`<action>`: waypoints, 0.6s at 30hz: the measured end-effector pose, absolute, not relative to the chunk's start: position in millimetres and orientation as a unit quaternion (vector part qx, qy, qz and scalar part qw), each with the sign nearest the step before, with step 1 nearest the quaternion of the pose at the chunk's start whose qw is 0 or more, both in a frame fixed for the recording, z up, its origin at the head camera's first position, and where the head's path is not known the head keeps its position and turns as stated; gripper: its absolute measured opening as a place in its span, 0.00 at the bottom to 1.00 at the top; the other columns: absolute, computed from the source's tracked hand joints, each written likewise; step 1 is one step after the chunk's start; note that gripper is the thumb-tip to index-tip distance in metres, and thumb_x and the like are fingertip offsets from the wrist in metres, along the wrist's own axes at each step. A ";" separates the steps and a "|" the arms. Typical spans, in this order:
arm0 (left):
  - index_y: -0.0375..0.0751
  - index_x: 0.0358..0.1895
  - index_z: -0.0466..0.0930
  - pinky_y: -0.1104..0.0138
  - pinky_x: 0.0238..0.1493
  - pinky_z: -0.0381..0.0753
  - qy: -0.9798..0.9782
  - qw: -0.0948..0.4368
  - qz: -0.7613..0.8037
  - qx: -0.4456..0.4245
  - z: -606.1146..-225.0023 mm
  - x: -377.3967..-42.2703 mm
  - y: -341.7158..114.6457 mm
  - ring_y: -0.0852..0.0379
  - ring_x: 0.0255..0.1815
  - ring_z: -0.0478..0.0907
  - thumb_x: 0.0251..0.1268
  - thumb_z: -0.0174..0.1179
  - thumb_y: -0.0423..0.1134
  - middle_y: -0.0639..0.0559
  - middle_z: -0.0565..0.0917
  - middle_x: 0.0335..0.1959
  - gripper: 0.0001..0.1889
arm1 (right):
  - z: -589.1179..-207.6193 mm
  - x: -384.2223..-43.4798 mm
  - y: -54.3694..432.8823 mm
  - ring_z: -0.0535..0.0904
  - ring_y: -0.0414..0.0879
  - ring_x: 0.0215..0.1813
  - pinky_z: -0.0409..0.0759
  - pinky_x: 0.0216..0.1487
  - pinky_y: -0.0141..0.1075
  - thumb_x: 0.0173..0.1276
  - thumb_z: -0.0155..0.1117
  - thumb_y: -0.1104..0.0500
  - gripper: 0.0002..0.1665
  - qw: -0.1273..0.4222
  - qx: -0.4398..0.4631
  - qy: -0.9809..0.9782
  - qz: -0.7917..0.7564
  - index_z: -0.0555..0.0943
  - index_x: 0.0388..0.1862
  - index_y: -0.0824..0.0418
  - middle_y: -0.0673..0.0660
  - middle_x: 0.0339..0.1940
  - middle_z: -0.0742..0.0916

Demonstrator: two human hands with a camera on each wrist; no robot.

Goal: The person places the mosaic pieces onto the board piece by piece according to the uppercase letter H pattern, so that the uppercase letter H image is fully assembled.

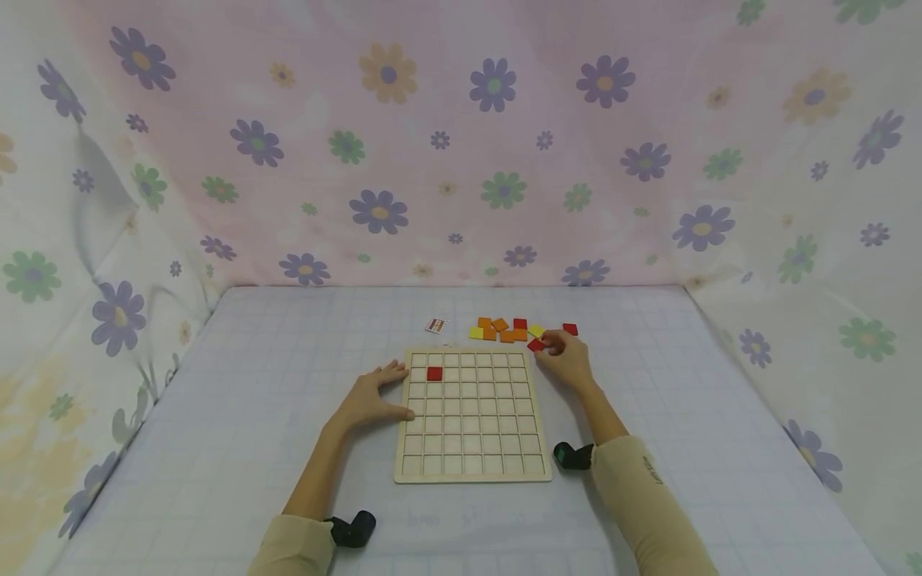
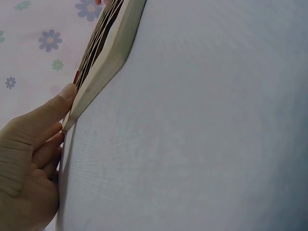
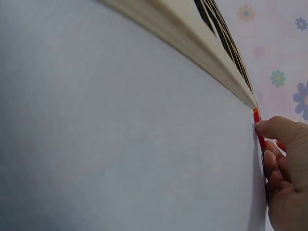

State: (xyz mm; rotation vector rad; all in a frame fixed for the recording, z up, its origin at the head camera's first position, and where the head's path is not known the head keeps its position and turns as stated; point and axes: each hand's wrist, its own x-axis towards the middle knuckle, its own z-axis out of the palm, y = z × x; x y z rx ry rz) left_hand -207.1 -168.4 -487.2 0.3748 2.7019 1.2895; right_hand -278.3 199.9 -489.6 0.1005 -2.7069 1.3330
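Observation:
A pale wooden grid board (image 1: 471, 425) lies on the table, and one red square tile (image 1: 434, 374) sits in a cell near its upper left. My left hand (image 1: 369, 400) rests at the board's left edge, thumb and fingers spread along the rim. In the left wrist view its thumb (image 2: 65, 94) touches the board's side. Just beyond the board's far right corner, my right hand (image 1: 569, 362) pinches another red tile (image 1: 536, 345). The right wrist view shows this red tile (image 3: 259, 127) between thumb and fingers, close to the board's corner.
Behind the board lie several loose tiles: orange (image 1: 500, 325), yellow (image 1: 476, 333) and red (image 1: 520, 324). One more red tile (image 1: 571, 329) lies beyond the right hand. A small patterned card (image 1: 436, 325) is left of them. Flowered cloth (image 1: 461, 160) surrounds the table.

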 end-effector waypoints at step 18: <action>0.37 0.63 0.72 0.39 0.68 0.48 0.896 0.060 0.423 0.119 -488.3 -207.4 -168.5 0.32 0.71 0.51 0.37 0.77 0.48 0.41 0.64 0.69 0.44 | -489.4 -279.4 202.8 0.76 0.54 0.39 0.78 0.41 0.40 0.57 0.66 0.64 0.20 0.057 0.083 -0.910 0.401 0.78 0.47 0.74 0.66 0.39 0.84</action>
